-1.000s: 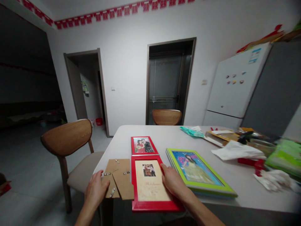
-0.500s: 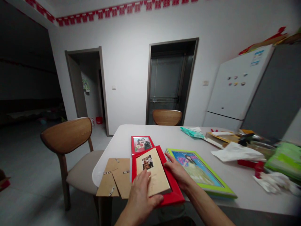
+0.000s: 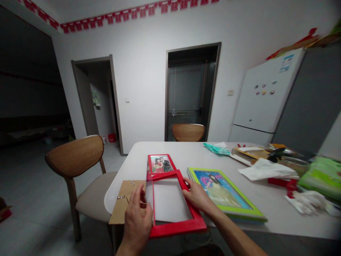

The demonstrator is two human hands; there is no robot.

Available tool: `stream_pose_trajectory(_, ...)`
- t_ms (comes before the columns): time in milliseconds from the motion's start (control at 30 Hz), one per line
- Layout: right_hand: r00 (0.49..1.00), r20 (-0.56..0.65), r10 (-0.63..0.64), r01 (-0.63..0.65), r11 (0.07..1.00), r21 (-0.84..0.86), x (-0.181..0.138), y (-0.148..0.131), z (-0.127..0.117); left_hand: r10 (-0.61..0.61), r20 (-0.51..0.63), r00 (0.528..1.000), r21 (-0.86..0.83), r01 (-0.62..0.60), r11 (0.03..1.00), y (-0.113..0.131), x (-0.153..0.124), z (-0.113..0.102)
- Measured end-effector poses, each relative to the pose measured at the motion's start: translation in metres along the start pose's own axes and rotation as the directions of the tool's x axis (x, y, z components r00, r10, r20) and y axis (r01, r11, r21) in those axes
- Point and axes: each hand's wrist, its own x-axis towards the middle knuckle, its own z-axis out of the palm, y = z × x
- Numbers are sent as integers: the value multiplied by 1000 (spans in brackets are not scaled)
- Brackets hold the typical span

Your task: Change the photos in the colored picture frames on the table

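Note:
A red picture frame (image 3: 178,230) is tilted over the table's near edge, its opening showing the white tabletop. My right hand (image 3: 196,195) grips its right side, thumb and fingers closed on the border. At the left side is my left hand (image 3: 138,213), fingers curled in. A pale, see-through strip runs along that side beside the fingers; I cannot tell what it is. Behind lies a smaller red picture frame (image 3: 160,165) with a photo of a couple. Brown backing boards (image 3: 119,209) with metal clips lie left, partly hidden by my left hand.
A green picture frame (image 3: 222,192) lies right of my right hand on the white table (image 3: 138,151). Farther right are a teal packet (image 3: 217,148), white tissue (image 3: 269,171), a crumpled white cloth (image 3: 310,202) and a green package (image 3: 321,177). Wooden chairs stand left (image 3: 76,154) and behind (image 3: 188,132).
The cream board with the small photo has gone from the red frame and is out of sight. My left hand has moved left and curled; my right hand still holds the frame.

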Motion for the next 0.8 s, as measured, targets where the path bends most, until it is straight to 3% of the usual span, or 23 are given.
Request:
stream_pose_trajectory(100, 998, -4, -65, 64, 983, -171, -5, 8, 7, -214, -8, 977, 1, 214, 977, -27, -4, -16)
stream_pose_trajectory(200, 998, 35, -52, 60, 959, -278, -8, 13, 15, -288, 68, 955, 74, 283, 956, -48, -15, -17)
stream_pose_trajectory(433, 998, 63, -28, 51, 914, -403, -8, 19, 24, -202, 241, 949, 380, 99, 920, -49, -22, -5)
stream_pose_trajectory(600, 997, 60, -47, 67, 912, -405, -8, 25, 23, -166, 301, 939, 410, 29, 912, -53, -24, -6)
stream_pose_trajectory(800, 997, 53, -50, 67, 916, -395, -15, 25, 28, -19, 369, 929, 396, -139, 908, -54, -28, 2)
